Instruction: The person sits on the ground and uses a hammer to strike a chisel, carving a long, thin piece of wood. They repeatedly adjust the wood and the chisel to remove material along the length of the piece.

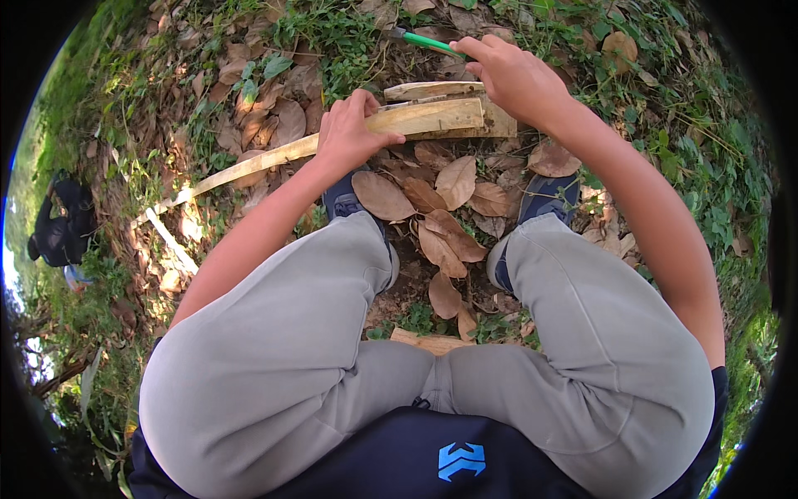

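Note:
My left hand (349, 131) is closed over a long, pale wooden strip (436, 117), its thumb along the near edge. The strip runs from in front of my feet down to the far left, close to the ground. Shorter wooden pieces (499, 123) lie under and behind its right end. Above that end, my right hand (517, 79) is wrapped round a green-handled tool (431, 43). The tool points left and has a small dark grey end; its exact kind is unclear. It appears raised off the wood.
Large dry brown leaves (440, 208) and green weeds cover the ground. My shoes (549, 193) stand either side of the leaves. A thin wooden stick (172, 241) lies at the left. Another wood piece (428, 341) is between my knees. A person in dark clothes (65, 220) is far left.

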Tool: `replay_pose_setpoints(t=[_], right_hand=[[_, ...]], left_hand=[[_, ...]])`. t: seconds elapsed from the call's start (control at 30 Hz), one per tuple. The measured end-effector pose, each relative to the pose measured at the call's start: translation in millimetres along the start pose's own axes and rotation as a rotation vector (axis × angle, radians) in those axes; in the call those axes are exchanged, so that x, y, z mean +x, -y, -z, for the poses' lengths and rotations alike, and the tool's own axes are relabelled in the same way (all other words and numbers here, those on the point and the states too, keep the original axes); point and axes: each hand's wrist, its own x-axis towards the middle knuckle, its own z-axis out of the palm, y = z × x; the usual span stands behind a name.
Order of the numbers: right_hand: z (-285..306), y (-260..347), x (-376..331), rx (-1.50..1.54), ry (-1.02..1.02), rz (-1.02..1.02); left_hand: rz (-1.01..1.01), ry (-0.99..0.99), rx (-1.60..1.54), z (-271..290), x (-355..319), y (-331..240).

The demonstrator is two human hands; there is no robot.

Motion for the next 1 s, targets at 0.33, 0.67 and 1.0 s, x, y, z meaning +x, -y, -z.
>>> replay_pose_setpoints(t=[0.33,0.67,1.0], right_hand=[[-15,-16,-12,0.049,0.013,-0.023],[8,1,-1,0.065,0.243,-0.153],[15,5,2,-0.004,0.36,-0.186]], left_hand=[[0.041,0.01,-0.004,0,2,-2],[0.054,0.025,0.025,3,0,-5],[0.038,0.01,0.019,0,-2,-2]])
